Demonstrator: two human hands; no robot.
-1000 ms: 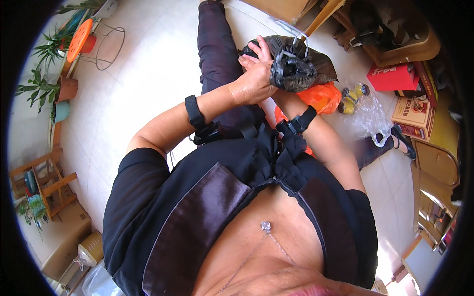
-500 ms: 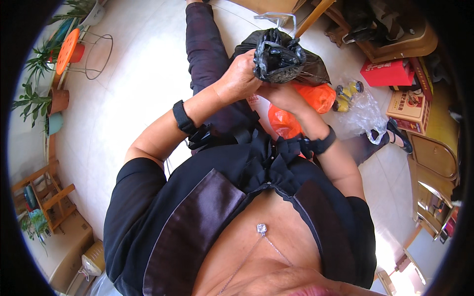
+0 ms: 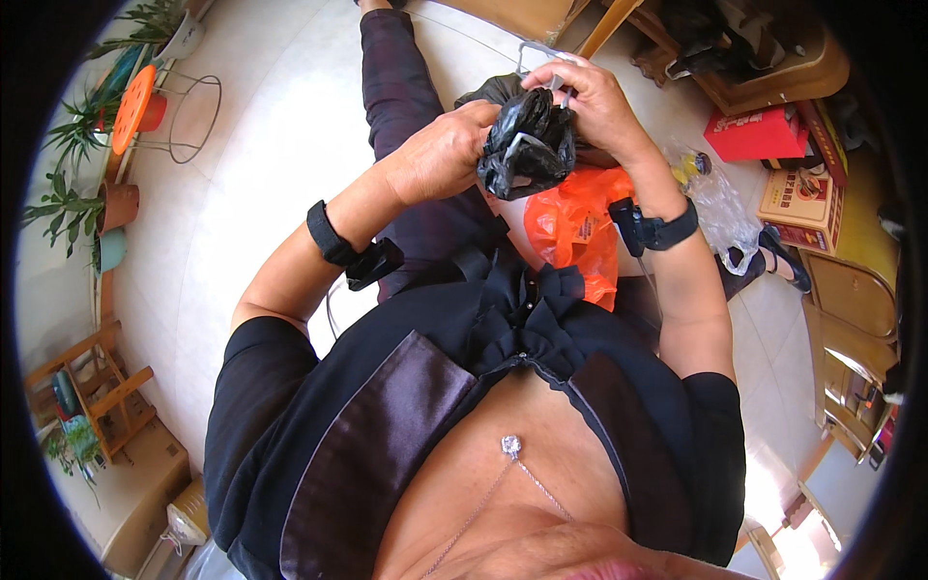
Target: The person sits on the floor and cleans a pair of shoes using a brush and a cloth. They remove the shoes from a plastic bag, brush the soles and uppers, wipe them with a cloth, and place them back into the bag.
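Note:
My left hand [image 3: 440, 155] is closed on the gathered neck of a black plastic bag [image 3: 527, 145], whose bunched top is crumpled over toward me. Some of the bag's darker body [image 3: 495, 89] shows beyond my knuckles. On the bag's far right side, my right hand [image 3: 601, 104] has its fingers bent and pinched on a translucent strip [image 3: 541, 50], which loops out past the bunched plastic. Where the strip meets the bag is hidden by my fingers. Beneath my right wrist lies an orange-red plastic bag [image 3: 570, 227], close against my lap.
A clear plastic bag [image 3: 720, 208] lies on the floor at right, beside a red box [image 3: 754, 133] and a tan carton [image 3: 797, 208]. Wooden furniture [image 3: 773, 87] stands at far right. Potted plants [image 3: 118, 203] and an orange round-topped stool [image 3: 133, 111] line the left.
My right hand has come up from under the black bag to its far right side, onto the translucent strip. The bunched top has shifted slightly left and nearer me.

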